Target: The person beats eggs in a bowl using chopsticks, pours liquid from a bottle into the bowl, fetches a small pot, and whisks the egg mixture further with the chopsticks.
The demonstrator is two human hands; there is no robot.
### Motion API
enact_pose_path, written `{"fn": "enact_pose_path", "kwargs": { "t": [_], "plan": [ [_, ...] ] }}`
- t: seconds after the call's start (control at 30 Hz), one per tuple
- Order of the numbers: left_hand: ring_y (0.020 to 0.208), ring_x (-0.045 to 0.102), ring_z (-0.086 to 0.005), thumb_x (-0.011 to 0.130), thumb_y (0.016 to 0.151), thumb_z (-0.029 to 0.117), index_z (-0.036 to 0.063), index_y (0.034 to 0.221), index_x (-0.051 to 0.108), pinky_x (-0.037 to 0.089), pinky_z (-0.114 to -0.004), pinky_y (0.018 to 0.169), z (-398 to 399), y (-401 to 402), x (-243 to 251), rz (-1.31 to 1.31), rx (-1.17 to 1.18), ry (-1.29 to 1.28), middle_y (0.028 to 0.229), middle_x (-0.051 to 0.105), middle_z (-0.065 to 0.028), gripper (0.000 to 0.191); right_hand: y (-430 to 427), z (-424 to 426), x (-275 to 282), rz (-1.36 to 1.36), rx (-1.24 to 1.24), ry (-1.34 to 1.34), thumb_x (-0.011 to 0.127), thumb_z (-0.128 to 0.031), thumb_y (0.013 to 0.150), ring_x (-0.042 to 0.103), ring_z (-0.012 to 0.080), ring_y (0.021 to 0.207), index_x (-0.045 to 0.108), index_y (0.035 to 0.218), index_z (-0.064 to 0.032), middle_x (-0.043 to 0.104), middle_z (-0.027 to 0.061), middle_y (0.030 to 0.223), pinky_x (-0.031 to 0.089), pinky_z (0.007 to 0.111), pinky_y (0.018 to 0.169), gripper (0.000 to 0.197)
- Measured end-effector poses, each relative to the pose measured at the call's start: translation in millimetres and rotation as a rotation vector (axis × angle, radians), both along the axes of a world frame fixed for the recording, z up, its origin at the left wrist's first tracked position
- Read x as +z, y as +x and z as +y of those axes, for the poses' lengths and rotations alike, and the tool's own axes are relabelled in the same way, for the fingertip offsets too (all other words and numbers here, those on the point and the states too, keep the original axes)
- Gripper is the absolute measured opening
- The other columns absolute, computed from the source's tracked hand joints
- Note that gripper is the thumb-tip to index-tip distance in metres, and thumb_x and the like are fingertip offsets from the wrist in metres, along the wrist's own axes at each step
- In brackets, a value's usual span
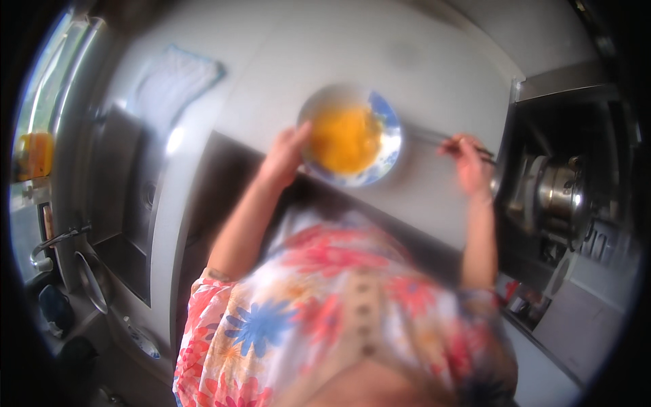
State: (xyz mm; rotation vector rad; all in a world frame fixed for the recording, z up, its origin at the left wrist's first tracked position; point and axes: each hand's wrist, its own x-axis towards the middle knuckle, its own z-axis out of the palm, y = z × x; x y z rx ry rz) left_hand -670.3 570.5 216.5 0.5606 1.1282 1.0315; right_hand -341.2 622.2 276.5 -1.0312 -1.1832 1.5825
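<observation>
A white bowl with blue decoration [387, 137] holds a yellow-orange liquid [346, 140] that looks like beaten egg. My left hand [287, 152] grips the bowl's left rim, with the thumb over its edge. In my right hand [468, 160] is a pair of dark chopsticks [430, 133], held to the right of the bowl. Their far ends reach toward the bowl's right side; blur hides whether they touch it. Both hands are over the front part of the pale countertop [274, 66].
At the left is a steel sink [122, 183] with a faucet [61, 238]. A pale cloth [175, 81] lies beyond it. On the right, a metal pot [559, 191] stands on the dark stove [574, 122]. A patterned dish [142, 340] lies at lower left.
</observation>
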Motion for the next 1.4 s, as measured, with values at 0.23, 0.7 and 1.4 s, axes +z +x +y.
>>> {"fn": "enact_pose_path", "kwargs": {
  "t": [0.23, 0.7, 1.4],
  "plan": [
    [0.047, 0.052, -0.0082, 0.048, 0.084, 0.039, -0.0008, 0.094, 0.051, 0.042, -0.02, 0.04, 2.8, 2.5, -1.3, 0.022, 0.012, -0.046, 0.067, 0.057, -0.0035, 0.041, -12.9, -5.3, -14.9, 0.059, -0.009, -0.061, 0.045, -0.011, 0.085, 0.059, 0.0282, 0.074, 0.055, 0.088, 0.0035, 0.059, 0.0163, 0.08, 0.047, 0.038, 0.073, 0.018],
    [0.047, 0.053, -0.008, 0.049, 0.083, 0.039, 0.0, 0.095, 0.052, 0.042, -0.02, 0.04, 5.9, 12.4, 7.0, -0.009, 0.031, -0.028, 0.067, 0.057, -0.0028, 0.041, -11.1, -6.1, -4.4, 0.016, 0.175, -0.094, 0.046, -0.01, 0.084, 0.058, 0.0256, 0.081, 0.056, 0.088, 0.0017, 0.059, 0.0136, 0.084, 0.049, 0.037, 0.07, 0.016],
    [0.047, 0.053, -0.0078, 0.05, 0.083, 0.039, -0.0007, 0.095, 0.051, 0.042, -0.019, 0.039, 10.5, 13.0, 9.1, -0.021, 0.014, -0.036, 0.068, 0.057, -0.0029, 0.042, 2.3, 12.8, -13.3, 0.142, 0.017, -0.104, 0.047, -0.01, 0.084, 0.059, 0.0262, 0.075, 0.056, 0.09, 0.0032, 0.059, 0.014, 0.081, 0.049, 0.037, 0.071, 0.017]
  ]
}}
